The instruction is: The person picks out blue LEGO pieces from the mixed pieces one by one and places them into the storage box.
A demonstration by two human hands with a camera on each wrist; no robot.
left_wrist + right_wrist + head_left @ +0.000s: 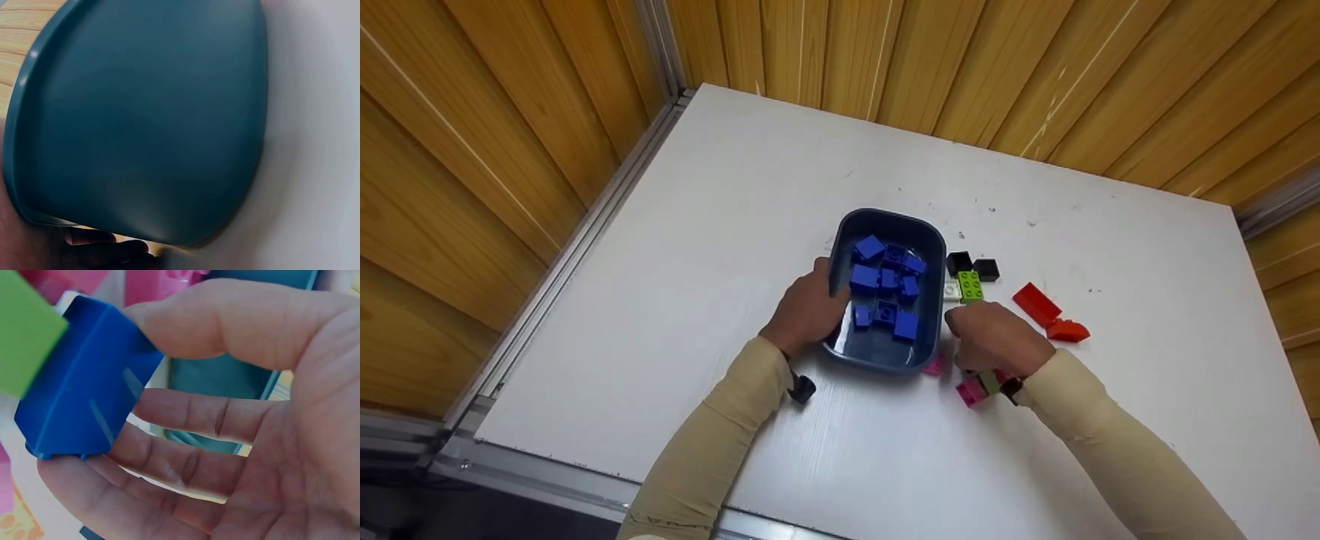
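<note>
My left hand [808, 306] grips the left side of a dark blue plastic bin [877, 365], thumb over the rim and the other fingers outside it. The left wrist view is mostly filled by the bin's outer wall [152, 112]. Several blue toy bricks [865, 278] lie loose on the bin's floor. Just right of the bin is my right hand [1001, 339]. In the right wrist view it pinches a blue toy brick [93, 382] with a sloped side between thumb and fingertips. The head view hides this brick behind the hand.
Beyond the right hand lie black bricks [985, 270], a lime green brick [970, 286] and a white brick [952, 290]. Red bricks [1036, 304] are farther right. Pink bricks [972, 391] lie near the right wrist. Wood-panelled walls [960, 67] border the white table [720, 225].
</note>
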